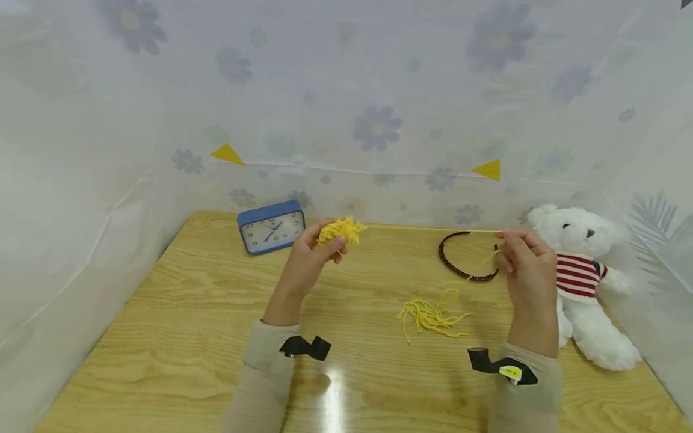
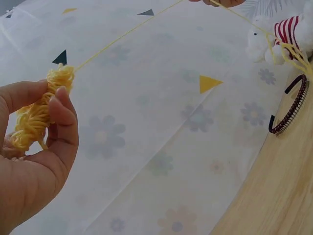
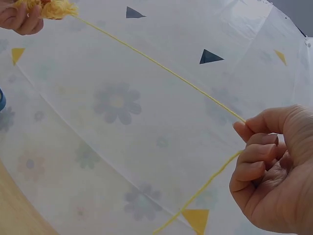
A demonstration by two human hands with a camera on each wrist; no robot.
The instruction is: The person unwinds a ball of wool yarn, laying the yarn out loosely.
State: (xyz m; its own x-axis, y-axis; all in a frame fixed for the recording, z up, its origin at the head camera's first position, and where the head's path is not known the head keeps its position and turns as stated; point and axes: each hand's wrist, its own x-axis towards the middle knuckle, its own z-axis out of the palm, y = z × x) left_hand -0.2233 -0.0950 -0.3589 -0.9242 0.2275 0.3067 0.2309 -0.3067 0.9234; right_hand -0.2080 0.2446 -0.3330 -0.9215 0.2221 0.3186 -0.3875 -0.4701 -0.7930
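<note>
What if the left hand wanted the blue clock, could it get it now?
Probably yes: the blue clock looks close to the left hand, and nothing shows between them. But that hand is holding the yellow yarn bundle, so it would likely have to put that down first.

Beige sleeves (image 1: 262,379); black wrist mounts (image 1: 305,347); yellow label (image 1: 511,372), seemingly printed.
</note>
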